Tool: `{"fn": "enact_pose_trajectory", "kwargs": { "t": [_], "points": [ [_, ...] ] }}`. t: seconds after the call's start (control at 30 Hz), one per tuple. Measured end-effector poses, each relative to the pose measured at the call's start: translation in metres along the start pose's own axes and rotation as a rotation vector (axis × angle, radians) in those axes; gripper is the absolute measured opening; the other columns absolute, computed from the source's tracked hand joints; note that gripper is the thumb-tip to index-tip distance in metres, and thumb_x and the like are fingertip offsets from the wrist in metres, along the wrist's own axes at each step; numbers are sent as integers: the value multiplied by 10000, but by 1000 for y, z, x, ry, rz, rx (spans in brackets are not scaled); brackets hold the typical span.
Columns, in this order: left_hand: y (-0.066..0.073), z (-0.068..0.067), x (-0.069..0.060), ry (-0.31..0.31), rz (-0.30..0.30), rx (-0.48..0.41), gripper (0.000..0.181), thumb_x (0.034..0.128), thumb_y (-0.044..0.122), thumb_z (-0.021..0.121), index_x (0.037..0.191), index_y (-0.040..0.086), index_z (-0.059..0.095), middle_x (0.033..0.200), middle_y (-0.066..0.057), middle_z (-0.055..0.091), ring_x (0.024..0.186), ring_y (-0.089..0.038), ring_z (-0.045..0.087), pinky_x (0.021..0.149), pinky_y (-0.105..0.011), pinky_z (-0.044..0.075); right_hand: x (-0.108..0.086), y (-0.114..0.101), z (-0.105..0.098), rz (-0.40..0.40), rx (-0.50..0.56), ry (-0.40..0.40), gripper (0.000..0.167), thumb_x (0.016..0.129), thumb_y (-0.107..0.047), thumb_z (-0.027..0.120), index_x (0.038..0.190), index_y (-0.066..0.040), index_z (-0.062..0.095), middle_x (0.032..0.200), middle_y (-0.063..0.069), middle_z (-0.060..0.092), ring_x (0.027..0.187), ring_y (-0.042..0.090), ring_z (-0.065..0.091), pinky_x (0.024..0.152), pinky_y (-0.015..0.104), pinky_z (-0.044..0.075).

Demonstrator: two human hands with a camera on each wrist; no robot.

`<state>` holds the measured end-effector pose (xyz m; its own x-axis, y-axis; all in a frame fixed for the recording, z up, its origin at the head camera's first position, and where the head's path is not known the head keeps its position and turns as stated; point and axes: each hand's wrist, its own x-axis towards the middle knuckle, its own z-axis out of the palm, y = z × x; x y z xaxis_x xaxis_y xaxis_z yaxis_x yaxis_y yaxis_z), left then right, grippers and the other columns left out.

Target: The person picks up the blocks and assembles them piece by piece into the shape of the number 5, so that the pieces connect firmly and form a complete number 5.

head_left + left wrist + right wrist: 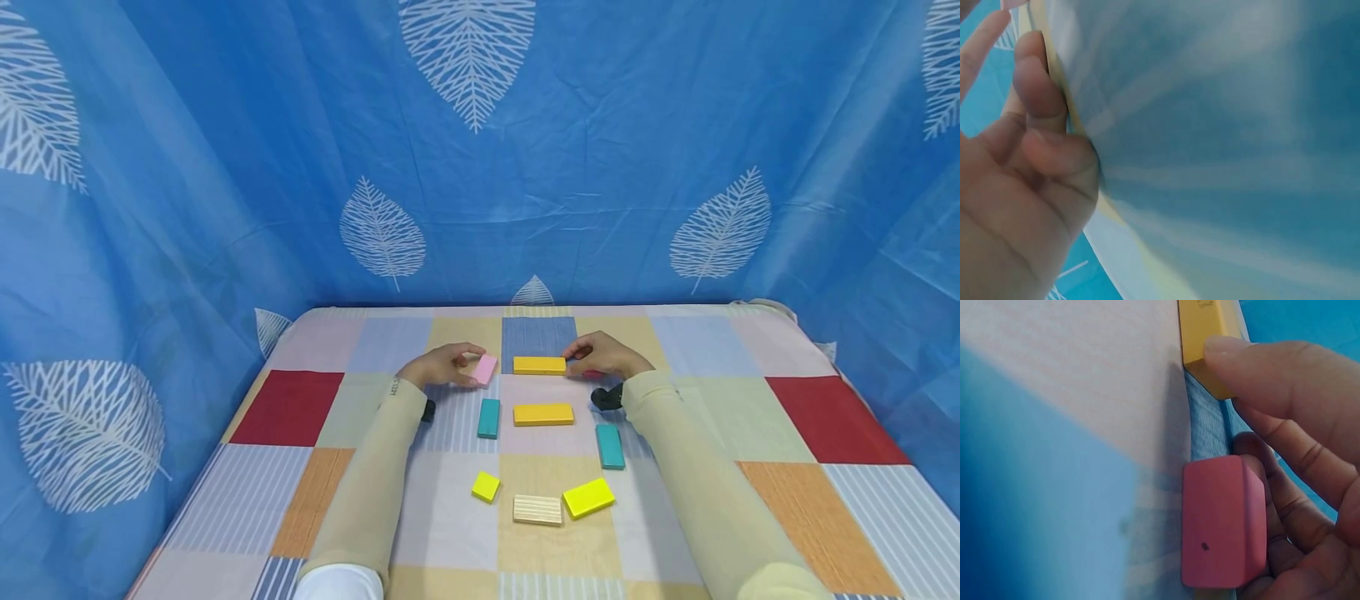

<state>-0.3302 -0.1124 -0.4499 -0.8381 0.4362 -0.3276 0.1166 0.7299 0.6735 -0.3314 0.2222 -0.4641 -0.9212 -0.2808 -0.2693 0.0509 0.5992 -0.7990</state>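
My left hand (442, 365) pinches a light pink block (486, 369) between thumb and fingers at the back left. Only a corner of that block shows in the left wrist view, past the fingertips. At the back middle, my right hand (606, 355) holds the right end of a long orange-yellow block (538, 366), its thumb on the block's edge. A red-pink block (1219, 522) stands under the right palm, mostly hidden in the head view. A second orange-yellow block (543, 415) lies parallel, nearer me.
Two teal blocks (488, 418) lie between the forearms, left and right. Nearer me are a small yellow block (486, 487), a ridged wooden block (537, 510) and a larger yellow block (588, 498). A patchwork cloth (360, 500) covers the table; blue curtains (570, 167) surround it.
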Motion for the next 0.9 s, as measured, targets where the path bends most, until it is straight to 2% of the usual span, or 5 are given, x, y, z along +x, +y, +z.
{"fn": "enact_pose_trajectory", "kwargs": {
  "t": [0.2,0.43,0.53,0.7,0.9],
  "points": [
    [-4,-2,2,-7,-10,-30,642,1003,63,769,1596,128,533,1556,-223,535,1351,-377,510,1188,-506,429,0,-2,1,14,0,1,356,931,-31,831,1252,76,719,1171,154,663,1046,264,540,960,340,498],
    [-2,-1,4,20,46,-9,601,980,47,795,1540,56,577,1536,-211,567,1309,-365,550,1161,-471,455,0,-2,-1,8,-9,-3,361,929,-34,828,1252,79,715,1161,159,659,1036,268,535,939,337,494],
    [1,2,4,33,51,-12,588,974,53,807,1524,59,599,1541,-196,573,1322,-366,558,1155,-467,467,-2,-3,-1,4,-4,-9,356,927,-44,831,1246,71,723,1159,158,662,1037,269,535,947,335,490],
    [6,6,6,38,27,-25,574,969,71,821,1508,94,625,1548,-176,576,1363,-364,551,1161,-474,465,-2,-4,-2,-5,-4,-18,322,924,-58,837,1210,53,738,1117,139,658,1008,264,530,906,300,492],
    [12,10,8,51,-4,-30,577,959,93,837,1498,127,634,1484,-179,608,1313,-343,550,1158,-474,462,1,-3,-1,24,4,-6,339,932,-41,830,1236,64,724,1148,145,653,1041,269,528,945,330,493]
  ]
}}
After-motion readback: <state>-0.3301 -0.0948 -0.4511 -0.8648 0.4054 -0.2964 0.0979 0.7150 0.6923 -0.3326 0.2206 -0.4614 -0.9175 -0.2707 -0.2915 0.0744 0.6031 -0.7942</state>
